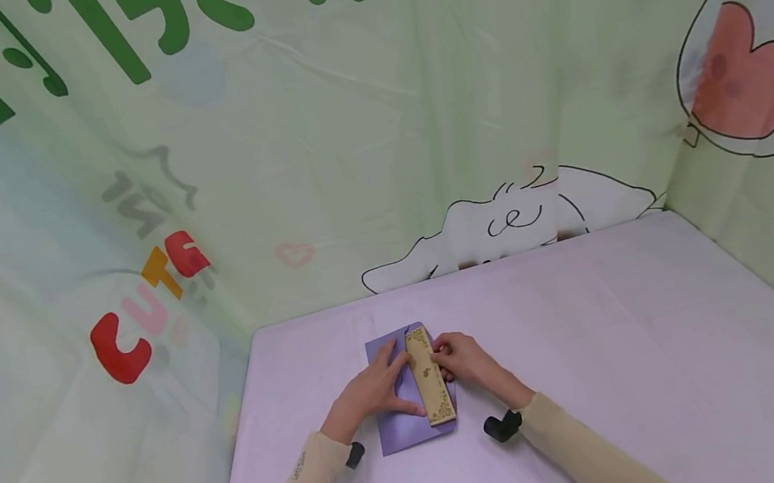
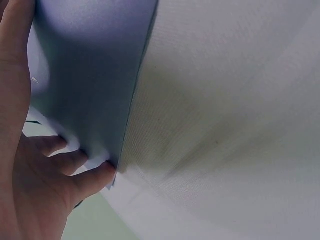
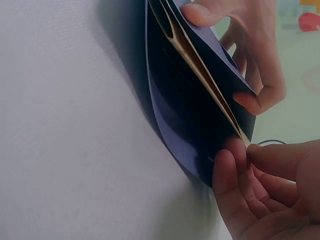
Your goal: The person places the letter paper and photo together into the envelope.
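A flat purple folder lies on the table, with a narrow beige strip along its right side, printed with brown ornaments at both ends. My left hand rests spread on the folder, thumb and forefinger at the strip's left edge. From the right, my right hand pinches the strip's right edge between thumb and fingers. The right wrist view shows the beige edge parted by a thin gap, above a bowed purple sheet. Left fingertips touch the folder's far edge in the left wrist view.
A pale lilac cloth covers the table. Behind it and at the sides hang light green printed curtains. A dark wrist-camera mount sits below the right wrist, another by the left.
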Motion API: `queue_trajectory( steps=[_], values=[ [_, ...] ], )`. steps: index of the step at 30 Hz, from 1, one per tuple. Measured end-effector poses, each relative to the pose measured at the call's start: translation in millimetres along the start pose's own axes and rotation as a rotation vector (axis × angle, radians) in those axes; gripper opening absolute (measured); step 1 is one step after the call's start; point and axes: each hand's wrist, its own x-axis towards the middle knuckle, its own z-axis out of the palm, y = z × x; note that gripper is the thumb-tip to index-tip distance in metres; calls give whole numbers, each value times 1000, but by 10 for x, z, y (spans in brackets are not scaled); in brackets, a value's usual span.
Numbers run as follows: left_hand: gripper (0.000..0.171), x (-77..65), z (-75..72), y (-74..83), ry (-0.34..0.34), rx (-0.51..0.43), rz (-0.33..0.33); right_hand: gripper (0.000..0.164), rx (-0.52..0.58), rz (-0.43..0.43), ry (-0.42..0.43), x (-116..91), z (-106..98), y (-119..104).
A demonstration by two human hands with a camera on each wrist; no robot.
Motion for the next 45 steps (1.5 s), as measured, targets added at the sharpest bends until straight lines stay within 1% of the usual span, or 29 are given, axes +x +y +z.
queue_trajectory(
  steps=[7, 11, 18, 24, 27, 33, 41, 45],
  values=[
    [98, 5, 5, -5, 1, -10, 8, 11, -1, -15, -42, 22, 65, -20],
    [99, 4, 1, -3, -4, -10, 5, 12, -14, -39, -59, 29, 90, -25],
    [98, -5, -5, 3, 2, -13, 13, 12, -33, -48, -73, 45, 148, -40],
    [104, -22, -13, 0, -1, -27, 11, 11, -35, -59, -90, 69, 200, -65],
    [102, -23, -18, -1, 2, -27, 20, 11, -37, -69, -91, 86, 219, -76],
    [95, -11, -5, -9, 24, 7, 48, 10, -15, -93, -91, 115, 253, -78],
    [104, -8, -3, -40, 20, 11, 53, 12, 8, -115, -81, 124, 310, -93],
    [104, -5, 11, -60, 17, 13, 50, 12, 4, -123, -72, 137, 338, -110]
  ],
)
